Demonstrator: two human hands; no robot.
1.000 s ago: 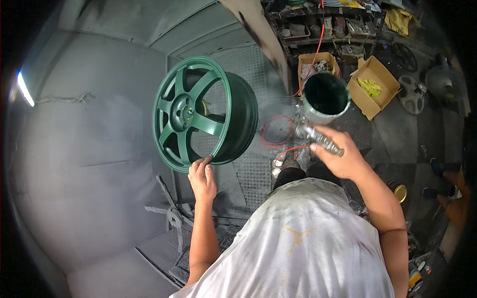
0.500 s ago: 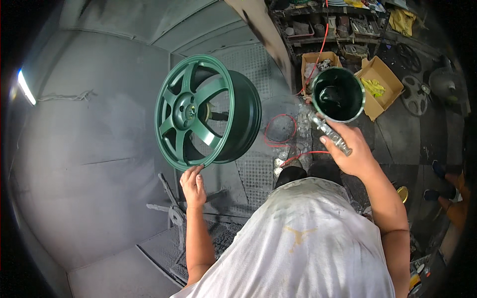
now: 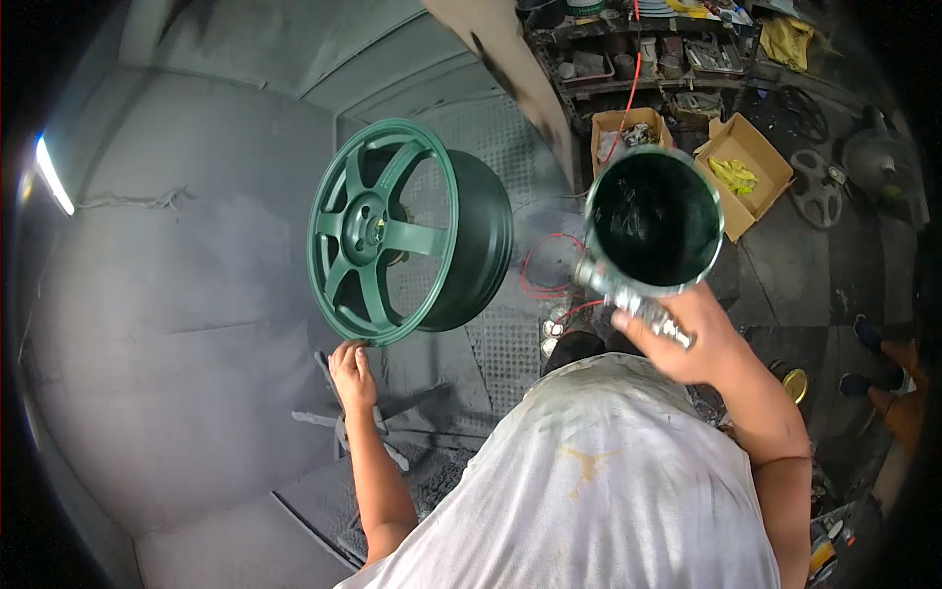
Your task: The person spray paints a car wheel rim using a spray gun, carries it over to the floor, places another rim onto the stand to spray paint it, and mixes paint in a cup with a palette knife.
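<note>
Under the green wheel [image 3: 414,238], at its lower rim, the nearer left hand [image 3: 353,377] rests fingertips; whether it grips, I cannot tell. Right of the wheel, well apart, the right hand [image 3: 702,339] clasps a spray gun [image 3: 633,302], its body slanting wheelward.

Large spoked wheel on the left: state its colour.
The wheel is green, seen best in the head view.

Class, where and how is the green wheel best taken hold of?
Probably the green wheel is best held by its lower rim, coming from below in the view, fingers curled over the edge: the rim is a narrow, unbroken ring, and its lower edge lies right at the left hand.
</note>
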